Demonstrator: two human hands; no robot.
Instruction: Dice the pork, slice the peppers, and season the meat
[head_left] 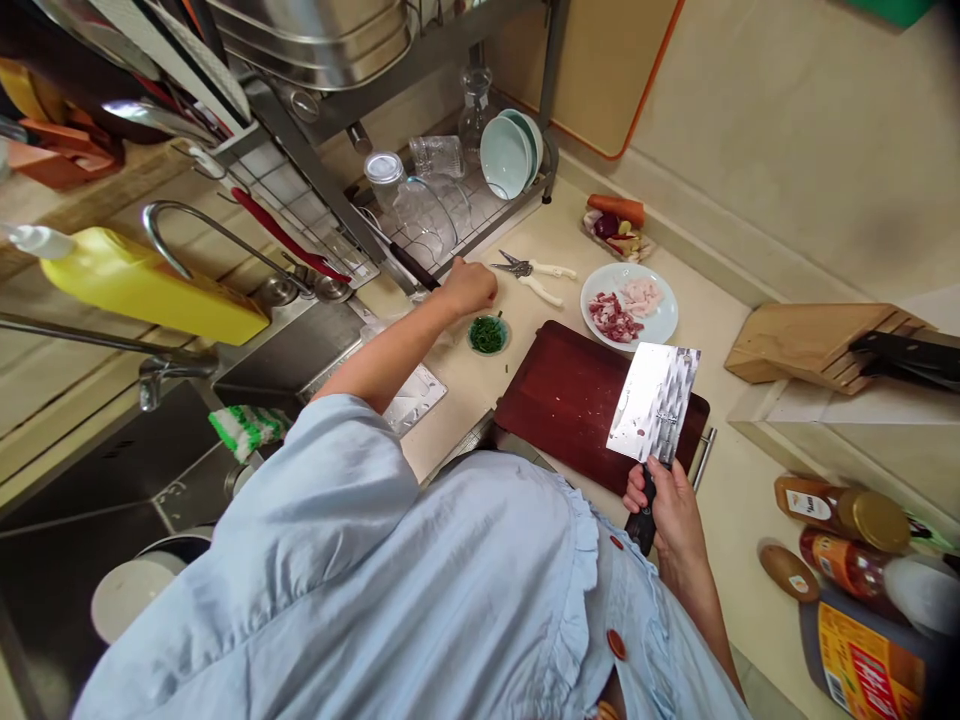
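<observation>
My right hand (670, 508) is closed round the black handle of a broad steel cleaver (654, 402), whose blade is raised over the near right part of a dark red cutting board (577, 395). My left hand (469, 287) reaches far out to the counter, fingers curled, just above a small green bowl of chopped greens (487, 334). What the fingers hold, if anything, is hidden. A white plate (654, 322) with cut meat lies behind the board. Kitchen scissors (534, 272) lie to the right of my left hand.
A sink (112, 470) with a tap and a yellow bottle (150, 285) is on the left. A dish rack (442, 205) holds glasses and bowls. A tray of vegetables (616, 225) sits at the back. A wooden knife block (814, 345) and sauce bottles (851, 545) stand on the right.
</observation>
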